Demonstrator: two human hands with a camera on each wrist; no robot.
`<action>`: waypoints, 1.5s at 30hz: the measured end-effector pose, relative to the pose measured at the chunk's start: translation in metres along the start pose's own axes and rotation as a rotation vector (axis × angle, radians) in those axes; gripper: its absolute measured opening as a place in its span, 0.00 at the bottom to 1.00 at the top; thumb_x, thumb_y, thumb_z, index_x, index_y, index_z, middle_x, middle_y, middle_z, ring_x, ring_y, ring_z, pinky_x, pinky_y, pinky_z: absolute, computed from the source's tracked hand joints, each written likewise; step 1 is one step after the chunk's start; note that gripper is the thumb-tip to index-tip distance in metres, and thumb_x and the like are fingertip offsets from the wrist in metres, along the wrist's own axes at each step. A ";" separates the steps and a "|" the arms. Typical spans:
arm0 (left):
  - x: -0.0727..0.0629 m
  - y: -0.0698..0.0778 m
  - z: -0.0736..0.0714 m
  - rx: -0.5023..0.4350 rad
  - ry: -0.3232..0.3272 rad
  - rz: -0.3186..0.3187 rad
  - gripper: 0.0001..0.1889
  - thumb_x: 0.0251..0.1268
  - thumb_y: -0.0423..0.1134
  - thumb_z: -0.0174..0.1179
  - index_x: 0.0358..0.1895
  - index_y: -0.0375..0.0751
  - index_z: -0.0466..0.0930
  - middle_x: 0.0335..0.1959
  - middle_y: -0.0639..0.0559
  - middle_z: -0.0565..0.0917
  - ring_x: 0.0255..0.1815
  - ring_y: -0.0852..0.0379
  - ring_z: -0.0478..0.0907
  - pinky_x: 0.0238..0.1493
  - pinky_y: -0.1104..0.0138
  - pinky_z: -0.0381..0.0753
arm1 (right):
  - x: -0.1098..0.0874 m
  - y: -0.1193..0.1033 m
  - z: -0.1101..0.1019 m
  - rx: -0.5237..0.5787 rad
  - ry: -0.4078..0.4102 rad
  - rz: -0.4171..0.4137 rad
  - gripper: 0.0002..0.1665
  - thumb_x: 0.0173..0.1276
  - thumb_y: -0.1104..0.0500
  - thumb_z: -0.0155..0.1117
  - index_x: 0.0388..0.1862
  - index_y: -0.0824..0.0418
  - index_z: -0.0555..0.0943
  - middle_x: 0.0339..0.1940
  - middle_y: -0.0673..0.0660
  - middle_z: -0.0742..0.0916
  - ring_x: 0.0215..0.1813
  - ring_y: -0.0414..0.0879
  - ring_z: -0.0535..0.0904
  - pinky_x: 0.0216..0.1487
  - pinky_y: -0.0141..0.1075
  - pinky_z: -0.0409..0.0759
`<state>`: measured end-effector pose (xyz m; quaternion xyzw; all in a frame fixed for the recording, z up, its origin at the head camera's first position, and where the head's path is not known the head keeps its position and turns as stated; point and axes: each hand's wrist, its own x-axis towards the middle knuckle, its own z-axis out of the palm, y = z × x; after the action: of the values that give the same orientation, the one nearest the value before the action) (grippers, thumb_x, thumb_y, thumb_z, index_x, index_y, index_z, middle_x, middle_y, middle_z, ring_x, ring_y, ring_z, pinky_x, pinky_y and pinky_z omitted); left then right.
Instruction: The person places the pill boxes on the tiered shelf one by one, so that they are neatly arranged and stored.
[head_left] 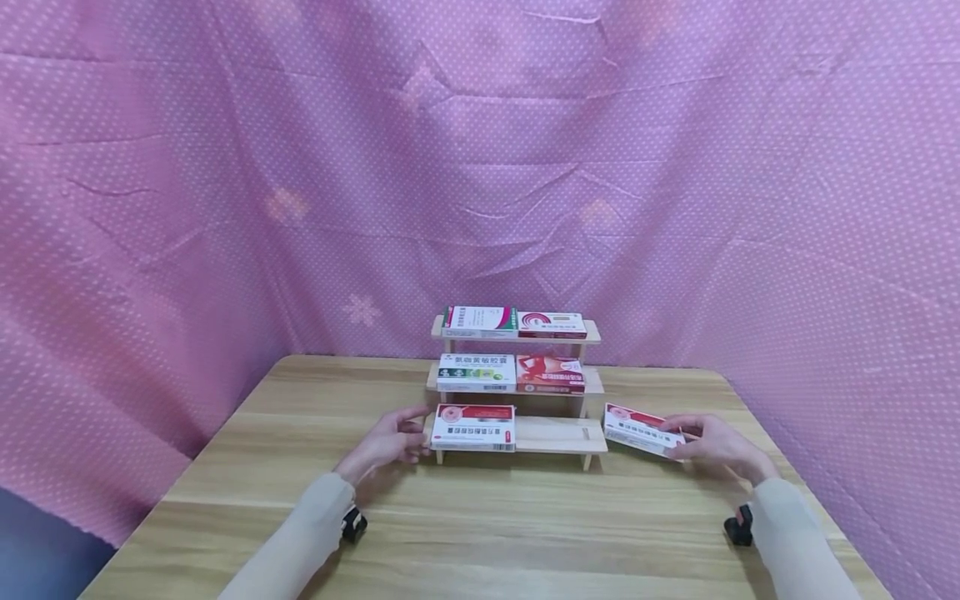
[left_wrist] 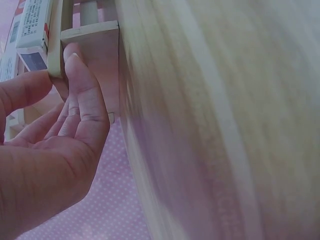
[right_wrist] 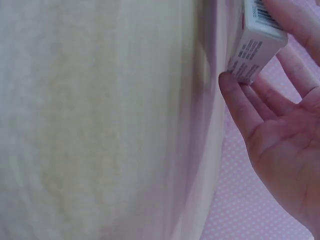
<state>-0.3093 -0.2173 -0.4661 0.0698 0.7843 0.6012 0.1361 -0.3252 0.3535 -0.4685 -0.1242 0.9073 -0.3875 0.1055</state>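
A three-tier wooden display rack (head_left: 555,434) stands on the table. My left hand (head_left: 390,442) is at the left end of its lowest step; in the left wrist view the left hand (left_wrist: 65,125) pinches the board's edge between thumb and fingers. On that step, beside the hand, lies a red-and-white medicine box (head_left: 474,428). To the right of the rack, my right hand (head_left: 716,446) grips the end of a similar medicine box (head_left: 637,428), held tilted. The right wrist view shows this box's printed end (right_wrist: 250,55) between the thumb and fingers of my right hand (right_wrist: 285,135).
The middle step carries a white-and-green medicine box (head_left: 476,372) and a red one (head_left: 550,374). On the top step lie a white, green and pink box (head_left: 480,320) and a white-and-dark-red box (head_left: 552,324). A pink dotted cloth (head_left: 480,183) hangs behind the wooden table (head_left: 525,533).
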 end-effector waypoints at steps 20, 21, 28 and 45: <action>-0.004 0.001 -0.003 0.003 -0.032 0.023 0.33 0.68 0.27 0.52 0.75 0.34 0.54 0.55 0.32 0.79 0.38 0.52 0.84 0.38 0.59 0.86 | -0.009 -0.013 -0.003 0.265 -0.157 -0.060 0.33 0.61 0.61 0.70 0.66 0.62 0.74 0.71 0.67 0.71 0.59 0.40 0.75 0.56 0.30 0.75; -0.004 0.001 -0.003 0.005 -0.035 0.027 0.33 0.68 0.27 0.52 0.75 0.33 0.54 0.55 0.31 0.79 0.38 0.52 0.84 0.38 0.58 0.86 | -0.009 -0.016 -0.002 0.276 -0.171 -0.066 0.33 0.61 0.61 0.69 0.66 0.62 0.74 0.72 0.66 0.71 0.60 0.40 0.75 0.57 0.29 0.75; -0.002 0.000 -0.003 0.006 -0.034 0.023 0.33 0.67 0.27 0.53 0.74 0.33 0.54 0.55 0.32 0.79 0.37 0.52 0.84 0.39 0.59 0.87 | -0.005 -0.033 0.004 0.270 -0.182 -0.077 0.33 0.62 0.59 0.69 0.67 0.61 0.73 0.67 0.60 0.77 0.58 0.40 0.76 0.56 0.31 0.75; -0.002 0.001 -0.003 0.009 -0.001 -0.010 0.32 0.66 0.27 0.53 0.74 0.37 0.57 0.56 0.33 0.78 0.39 0.50 0.83 0.39 0.59 0.86 | 0.005 -0.072 0.024 0.212 -0.194 -0.175 0.32 0.61 0.58 0.71 0.64 0.64 0.76 0.65 0.67 0.78 0.55 0.40 0.79 0.53 0.27 0.77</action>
<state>-0.3084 -0.2200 -0.4647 0.0667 0.7873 0.5970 0.1390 -0.3127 0.2871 -0.4324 -0.2278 0.8327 -0.4749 0.1710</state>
